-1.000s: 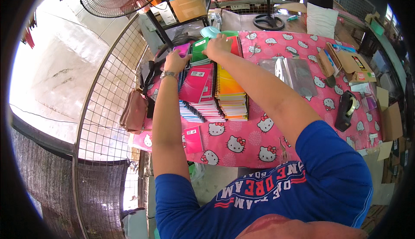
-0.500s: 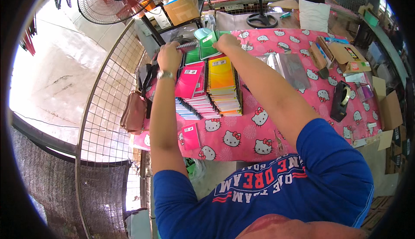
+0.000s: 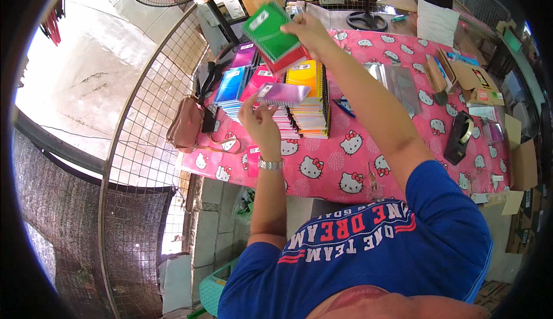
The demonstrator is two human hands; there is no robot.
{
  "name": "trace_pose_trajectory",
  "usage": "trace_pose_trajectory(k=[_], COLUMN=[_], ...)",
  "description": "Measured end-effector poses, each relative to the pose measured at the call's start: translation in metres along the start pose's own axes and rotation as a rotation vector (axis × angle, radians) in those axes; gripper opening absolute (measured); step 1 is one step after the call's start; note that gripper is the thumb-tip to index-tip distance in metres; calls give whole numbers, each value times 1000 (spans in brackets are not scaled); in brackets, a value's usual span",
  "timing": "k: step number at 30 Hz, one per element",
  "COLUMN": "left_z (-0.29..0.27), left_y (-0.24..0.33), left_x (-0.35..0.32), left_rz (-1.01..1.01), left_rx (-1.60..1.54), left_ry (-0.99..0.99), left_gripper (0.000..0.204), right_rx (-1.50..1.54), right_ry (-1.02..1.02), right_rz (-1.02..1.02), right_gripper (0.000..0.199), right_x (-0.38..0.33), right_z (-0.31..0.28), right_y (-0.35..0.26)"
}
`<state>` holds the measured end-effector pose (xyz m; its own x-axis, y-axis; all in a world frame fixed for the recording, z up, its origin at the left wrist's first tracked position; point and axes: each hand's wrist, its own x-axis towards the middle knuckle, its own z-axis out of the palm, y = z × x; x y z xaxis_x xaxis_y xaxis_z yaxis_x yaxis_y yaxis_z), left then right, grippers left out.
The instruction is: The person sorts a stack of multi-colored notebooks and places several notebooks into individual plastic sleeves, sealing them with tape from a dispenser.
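Pink cat-print tablecloth before us, our right hand gripping one green notebook in the air, our left pinching one purple notebook over three notebook stacks, two white labels, print too small for us.

A closed green spiral notebook is hanging aslant, its cover facing upward, with a red notebook showing along its lower edge. A purple notebook is stretching sideways, partly hiding a pink notebook.
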<state>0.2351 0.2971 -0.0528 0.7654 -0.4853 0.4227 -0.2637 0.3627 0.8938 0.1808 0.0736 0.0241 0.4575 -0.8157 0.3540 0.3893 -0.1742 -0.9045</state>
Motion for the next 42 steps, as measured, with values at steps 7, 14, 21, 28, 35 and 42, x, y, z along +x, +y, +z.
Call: trace_pose_trajectory(k=[7,14,21,28,35,42], left_z=[19,7,-51,-63,-91,-91], left_y=[6,3,-24,8,-25,-22], left_x=[-43,-54,-99,-101,-97,-91], left_rz=[-601,-699,-653,-691,-744,-774], left_rx=[-962,-904,-761,-979,-810,-654], left_ry=[58,42,-35,7,37,33], left_gripper=[44,36,38,41,36,53], right_rx=[-650,-1128,-629,-779,-1442,-1207], right_ry=[-567,42,60,-640,-552,-557], right_rz=[-86,-25,62,110,-840,-933], right_gripper=[52,63,63,69,44,26], right_x=[-96,-105,-99,-135,-133,-129], right_z=[-7,-45,-39,31,50,32], right_y=[9,23,11,-26,40,10])
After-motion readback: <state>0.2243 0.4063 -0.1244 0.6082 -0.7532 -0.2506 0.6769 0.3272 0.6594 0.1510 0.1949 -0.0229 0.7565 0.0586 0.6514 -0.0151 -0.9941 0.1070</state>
